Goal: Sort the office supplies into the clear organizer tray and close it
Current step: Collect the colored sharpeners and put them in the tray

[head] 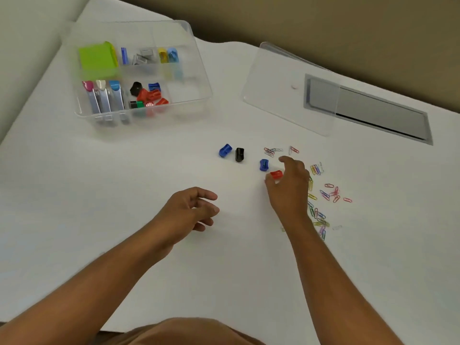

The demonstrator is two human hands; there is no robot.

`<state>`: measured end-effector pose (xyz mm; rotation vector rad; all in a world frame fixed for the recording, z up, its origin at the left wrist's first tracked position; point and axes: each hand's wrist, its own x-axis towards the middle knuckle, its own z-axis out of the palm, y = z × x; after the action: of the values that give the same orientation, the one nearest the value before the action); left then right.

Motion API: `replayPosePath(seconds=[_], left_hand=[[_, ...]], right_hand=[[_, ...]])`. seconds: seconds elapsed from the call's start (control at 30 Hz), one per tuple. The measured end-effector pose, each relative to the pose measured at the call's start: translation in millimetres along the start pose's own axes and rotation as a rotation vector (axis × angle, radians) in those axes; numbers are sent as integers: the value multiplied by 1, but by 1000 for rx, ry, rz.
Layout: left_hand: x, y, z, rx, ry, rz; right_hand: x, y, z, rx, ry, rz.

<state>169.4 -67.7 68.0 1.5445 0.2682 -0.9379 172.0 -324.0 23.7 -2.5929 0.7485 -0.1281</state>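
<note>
White tabletop point(149, 170): organizer tray point(199, 70) part-filled, lid point(286, 95) off. Right hand point(288, 185) pinching red sharpener point(276, 174); left hand point(189, 210) loosely curled, empty. Sharpeners, paper clips point(323, 195) left.

White table point(174, 282), tan wall point(323, 26)

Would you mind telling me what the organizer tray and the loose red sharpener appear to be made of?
The organizer tray looks like clear, glossy hard plastic: its contents show through the walls. The red sharpener, pinched by the right hand, seems translucent, shiny moulded plastic; a blade is not discernible.
</note>
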Motion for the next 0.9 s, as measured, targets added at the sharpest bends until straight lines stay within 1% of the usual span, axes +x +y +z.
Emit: replayPosePath(seconds=[0.07, 0.23, 0.27, 0.33, 0.4, 0.43, 0.47, 0.5, 0.53, 0.6, 0.63, 0.7, 0.77, 0.83, 0.9], left_hand=[[-1, 2, 18, -3, 17, 5], [5, 7, 57, -61, 90, -14], [6, 8, 65, -92, 93, -39], [9, 8, 77, -151, 61, -65], [10, 5, 86, -170, 39, -23], [9, 4, 89, -174, 64, 0], [8, 2, 90, -183, 109, 14], [7, -1, 91, -201, 160, 16], [7, -2, 90, -231, 202, 11], [5, -5, 88, -305, 243, -2], [4, -7, 87, -336, 247, -1], [1, -12, 84, -383, 237, 8], [-3, -15, 83, -422, 229, 17], [-5, -17, 80, -459, 233, 18], [-5, -18, 78, -496, 246, 8]], right_hand=[[4, 11, 5, 37, -47, -20], [-22, 16, -8, 260, -75, -48], [-35, 12, -15, 333, -100, -82], [-62, 4, -32, 466, -199, -220], [-79, 5, -43, 551, -337, -354], [-80, 8, -47, 565, -383, -389], [-75, 11, -50, 558, -386, -403], [-66, 14, -50, 543, -344, -397], [-53, 17, -47, 511, -266, -382], [-20, 21, -35, 374, -128, -363], [-4, 23, -27, 288, -119, -366], [23, 26, -11, 145, -213, -392], [39, 30, 1, 69, -305, -425], [38, 29, 3, 91, -302, -445], [23, 22, -6, 200, -281, -429]])
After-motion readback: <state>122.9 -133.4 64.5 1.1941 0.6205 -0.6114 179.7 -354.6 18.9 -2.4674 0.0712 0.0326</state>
